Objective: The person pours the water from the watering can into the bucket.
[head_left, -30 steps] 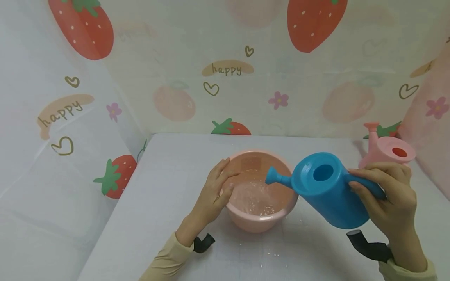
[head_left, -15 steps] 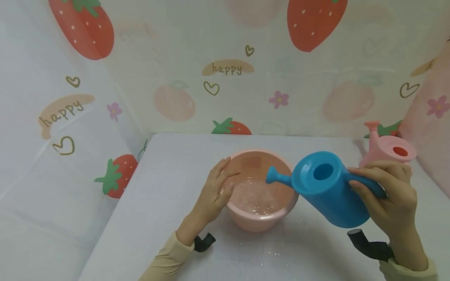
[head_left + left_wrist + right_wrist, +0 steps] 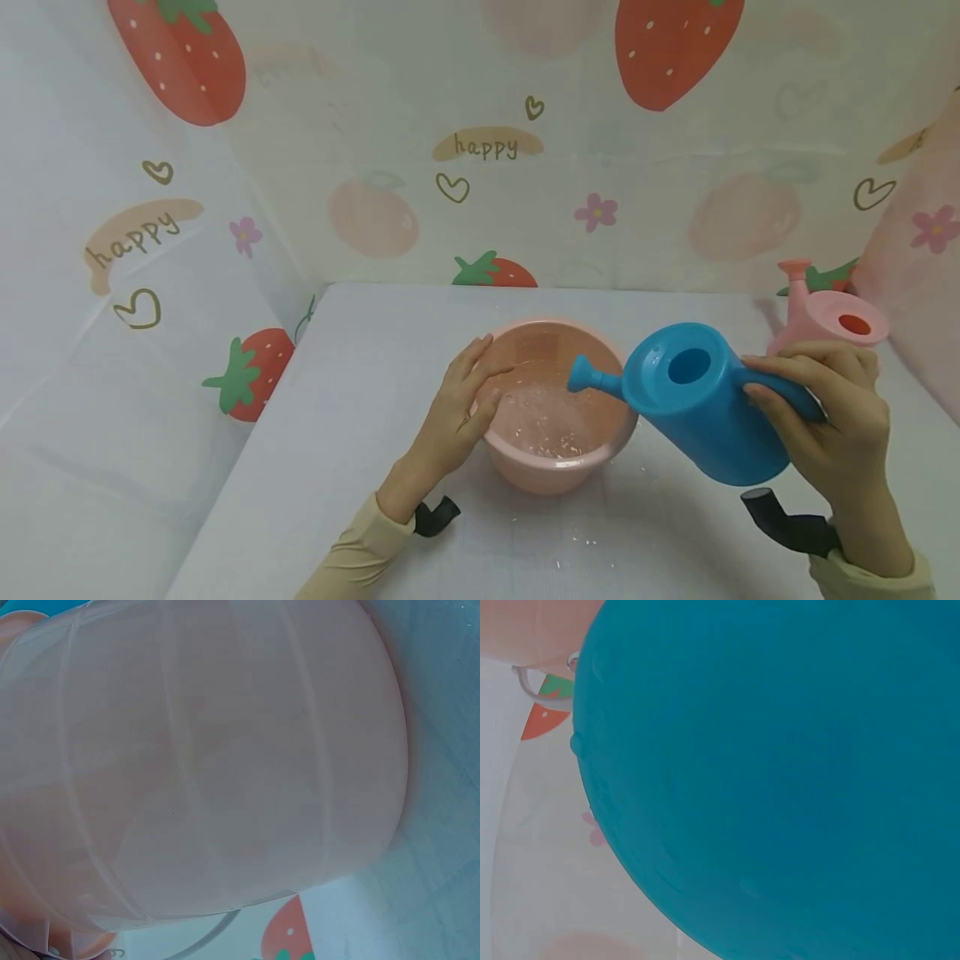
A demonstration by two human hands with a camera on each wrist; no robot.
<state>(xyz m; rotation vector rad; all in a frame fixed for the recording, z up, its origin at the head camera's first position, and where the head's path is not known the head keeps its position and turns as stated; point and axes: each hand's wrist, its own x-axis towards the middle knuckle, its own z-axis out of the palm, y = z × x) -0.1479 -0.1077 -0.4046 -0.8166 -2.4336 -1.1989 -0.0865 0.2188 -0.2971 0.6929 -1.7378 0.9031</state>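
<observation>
My left hand [image 3: 453,408] rests on the left rim of a round pink basin [image 3: 551,479], its fingers fairly straight and reaching over the edge. Rippling, glinting water [image 3: 540,421] covers the bottom of the basin. In the left wrist view the ribbed outer wall [image 3: 210,765] of the basin fills most of the picture. My right hand [image 3: 840,417] grips the handle of a blue watering can [image 3: 720,433], which is tilted with its spout [image 3: 588,377] over the basin. The right wrist view is mostly taken up by the blue body of the can [image 3: 780,780], with droplets on it.
A pink watering can [image 3: 832,317] stands at the back right of the white table [image 3: 382,358], partly behind my right hand. Water drops lie in front of the basin. A cloth backdrop [image 3: 510,217] with strawberries and hearts rises behind and at both sides.
Both hands, the blue watering can and the basin hold almost the same positions. The ripples and glints on the water have shifted.
</observation>
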